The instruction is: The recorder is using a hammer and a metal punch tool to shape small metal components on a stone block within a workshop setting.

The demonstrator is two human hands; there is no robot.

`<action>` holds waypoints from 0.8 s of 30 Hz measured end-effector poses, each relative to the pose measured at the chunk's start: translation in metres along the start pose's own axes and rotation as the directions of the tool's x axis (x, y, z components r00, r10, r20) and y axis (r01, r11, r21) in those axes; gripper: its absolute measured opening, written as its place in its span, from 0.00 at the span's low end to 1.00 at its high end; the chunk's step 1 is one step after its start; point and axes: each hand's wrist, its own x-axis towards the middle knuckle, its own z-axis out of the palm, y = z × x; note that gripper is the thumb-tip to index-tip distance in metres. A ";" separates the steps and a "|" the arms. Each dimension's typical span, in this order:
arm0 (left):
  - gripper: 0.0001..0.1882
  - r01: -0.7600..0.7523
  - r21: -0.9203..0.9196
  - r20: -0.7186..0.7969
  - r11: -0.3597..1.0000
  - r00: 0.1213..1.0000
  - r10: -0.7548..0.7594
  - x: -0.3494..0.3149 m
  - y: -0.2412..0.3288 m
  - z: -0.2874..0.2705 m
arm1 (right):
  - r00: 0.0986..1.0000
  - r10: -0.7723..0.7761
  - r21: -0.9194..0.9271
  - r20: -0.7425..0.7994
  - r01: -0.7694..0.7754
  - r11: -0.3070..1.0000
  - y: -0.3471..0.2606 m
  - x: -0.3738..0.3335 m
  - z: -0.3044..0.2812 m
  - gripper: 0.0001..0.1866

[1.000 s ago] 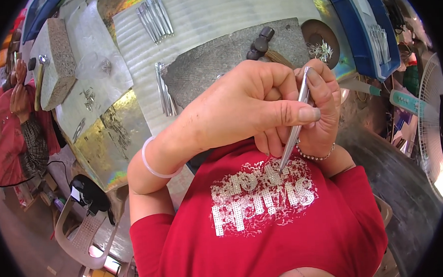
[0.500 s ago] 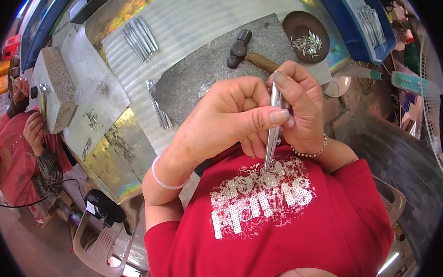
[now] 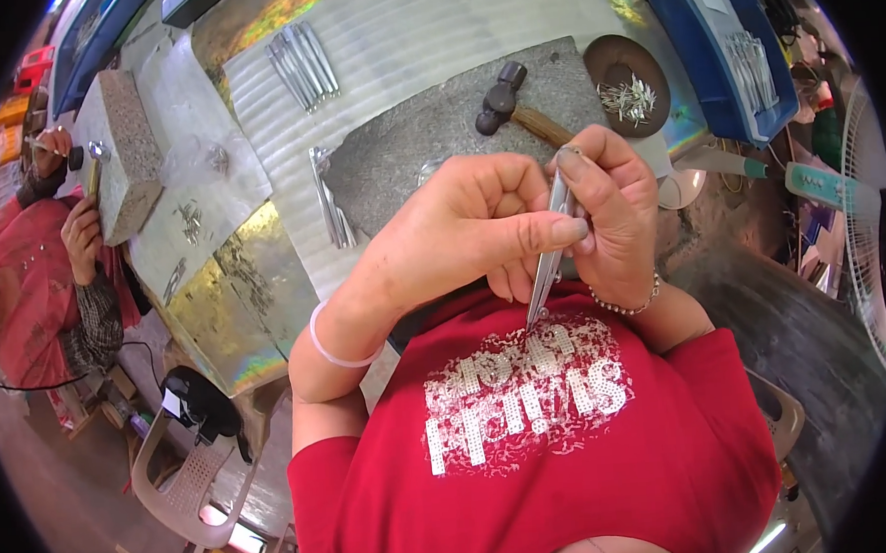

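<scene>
A slim, shiny metal tool [image 3: 543, 286] with a narrow lower end is held tilted in front of my chest, between both hands. My left hand [image 3: 485, 214] is closed, its thumb pressed along the tool's middle and its fingers curled behind. My right hand [image 3: 614, 202] pinches the upper end between thumb and forefinger, the other fingers folded in. The fingers hide much of the tool's upper half, so its exact kind is unclear. Just beyond my hands, a hammer [image 3: 501, 98] with a wooden handle lies on a grey stone slab [image 3: 406, 143].
A brown round dish [image 3: 604, 60] holds small metal pins. Similar metal pieces [image 3: 302, 69] lie on white foam sheeting [image 3: 390, 39], with more [image 3: 331, 207] beside the slab. A blue bin [image 3: 729, 91] stands far right. At left, a co-worker's hands [image 3: 82, 230] work by a stone block [image 3: 126, 163].
The view has shifted slightly, so the slab, hammer and dish appear farther right and lower. The tool has turned a little in my fingers; both hands keep their grip.
</scene>
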 end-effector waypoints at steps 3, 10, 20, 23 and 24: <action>0.10 -0.017 0.106 -0.086 0.994 0.996 0.027 -0.002 0.002 0.004 | 0.998 -0.052 -0.050 -0.047 0.050 0.998 0.002 -0.002 0.001 0.05; 0.16 -0.075 -0.173 0.063 0.982 0.994 0.087 -0.008 -0.025 -0.008 | 1.000 -0.001 -0.016 0.020 0.002 1.000 -0.005 -0.004 -0.003 0.06; 0.18 0.067 -0.601 0.290 0.796 0.947 0.139 -0.026 -0.083 -0.009 | 1.000 0.030 -0.043 0.007 -0.030 0.999 0.010 0.000 0.003 0.08; 0.16 0.050 -0.654 0.276 0.754 0.945 0.177 -0.028 -0.093 -0.009 | 1.000 0.028 -0.055 0.013 -0.027 0.998 0.014 0.001 0.005 0.08; 0.16 0.051 -0.655 0.278 0.754 0.944 0.178 -0.029 -0.092 -0.008 | 1.000 0.019 -0.053 0.012 -0.018 0.998 0.015 0.000 0.006 0.08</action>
